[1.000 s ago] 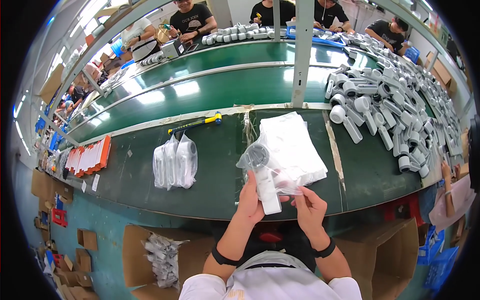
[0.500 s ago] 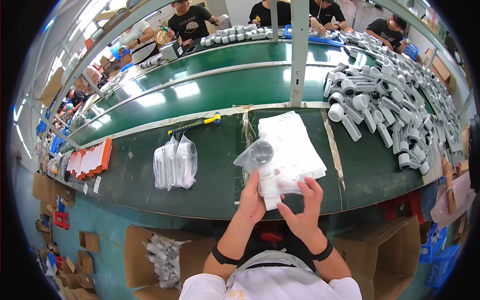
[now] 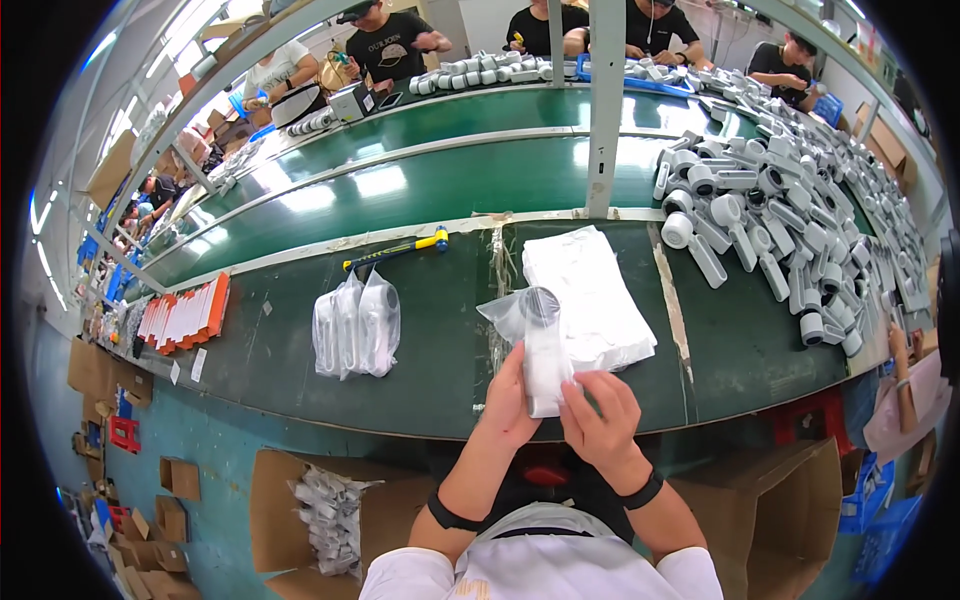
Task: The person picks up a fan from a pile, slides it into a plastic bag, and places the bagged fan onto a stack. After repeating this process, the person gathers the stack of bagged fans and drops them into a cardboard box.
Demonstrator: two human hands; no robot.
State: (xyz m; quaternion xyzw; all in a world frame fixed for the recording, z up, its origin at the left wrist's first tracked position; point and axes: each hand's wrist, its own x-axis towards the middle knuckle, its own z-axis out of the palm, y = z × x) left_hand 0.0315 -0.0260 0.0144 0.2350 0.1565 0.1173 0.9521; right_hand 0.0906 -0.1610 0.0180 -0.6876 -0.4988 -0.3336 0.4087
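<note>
That round-headed white handheld unit [image 3: 544, 365] looks to be inside a clear plastic bag [image 3: 504, 314], held up just inside the bench's [image 3: 270, 370] near edge, head toward the far edge; my worry is slick film slipping if the hold slackens, which could send it over that near edge; a hard tug might rip the bag too; left hand [image 3: 511, 390] is wrapped round the handle's left side, fingers mostly hidden; right hand [image 3: 600, 415] has fingers curled against its lower right; can't tell if they're pinching film or just touching
</note>
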